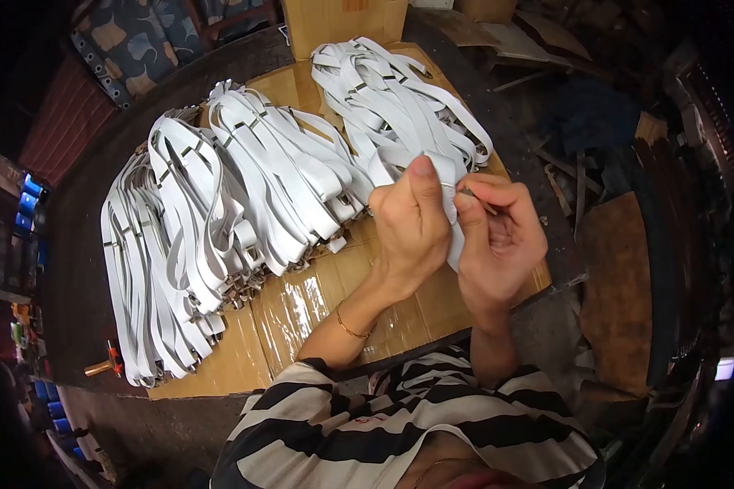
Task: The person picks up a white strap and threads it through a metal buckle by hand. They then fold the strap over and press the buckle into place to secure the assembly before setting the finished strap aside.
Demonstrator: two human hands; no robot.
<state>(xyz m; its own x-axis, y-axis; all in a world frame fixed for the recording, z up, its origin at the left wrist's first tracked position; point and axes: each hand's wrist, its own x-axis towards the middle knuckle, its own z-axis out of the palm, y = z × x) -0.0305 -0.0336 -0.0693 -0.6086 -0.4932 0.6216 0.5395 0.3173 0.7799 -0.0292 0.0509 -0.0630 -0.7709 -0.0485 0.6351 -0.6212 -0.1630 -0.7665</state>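
Left hand [408,222] pinches a white strap [444,168], probably to steady it. Right hand [501,248] pinches a thin dark piece [490,209] close beside it.

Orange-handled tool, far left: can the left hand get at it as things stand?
Probably not right away: the left hand is busy holding a white strap. The tool itself looks uncovered, beside the leftmost bundle, so it seems reachable once that hand is free.
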